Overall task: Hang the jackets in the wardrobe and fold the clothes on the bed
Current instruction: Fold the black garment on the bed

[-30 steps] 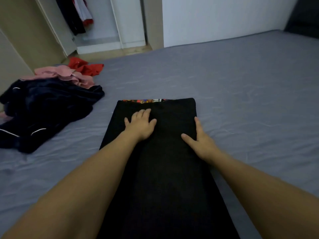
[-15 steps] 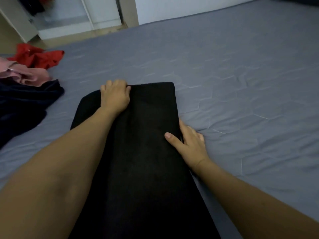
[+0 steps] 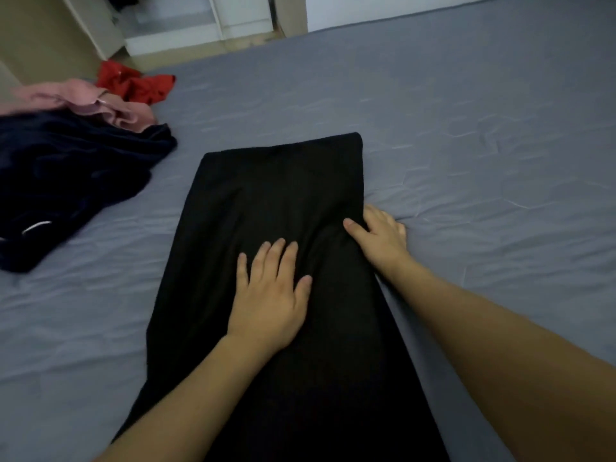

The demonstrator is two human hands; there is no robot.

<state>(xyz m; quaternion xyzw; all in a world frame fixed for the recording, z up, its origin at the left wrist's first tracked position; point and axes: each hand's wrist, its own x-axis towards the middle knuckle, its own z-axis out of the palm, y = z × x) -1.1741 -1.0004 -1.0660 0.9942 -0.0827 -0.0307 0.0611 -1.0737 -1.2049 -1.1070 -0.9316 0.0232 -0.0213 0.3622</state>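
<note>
A black garment (image 3: 273,195) lies folded into a long strip on the grey bed (image 3: 466,145), running from the bottom edge toward the middle. My left hand (image 3: 270,295) presses flat on its middle with fingers spread. At the strip's right edge my right hand (image 3: 380,235) has its thumb on top of the cloth and its fingers tucked under the edge, gripping it. A pile of other clothes waits at the left: a dark navy garment (image 3: 66,181), a pink one (image 3: 96,105) and a red one (image 3: 136,85).
The open white wardrobe (image 3: 200,25) stands beyond the bed's far left corner, with a strip of wooden floor before it. A white wall runs behind the bed at the top right. Grey sheet stretches wide to the right of the black garment.
My left hand slid back from the garment's far end to its middle. My right hand stayed at the right edge with its fingers under the cloth. The view tilted up slightly.
</note>
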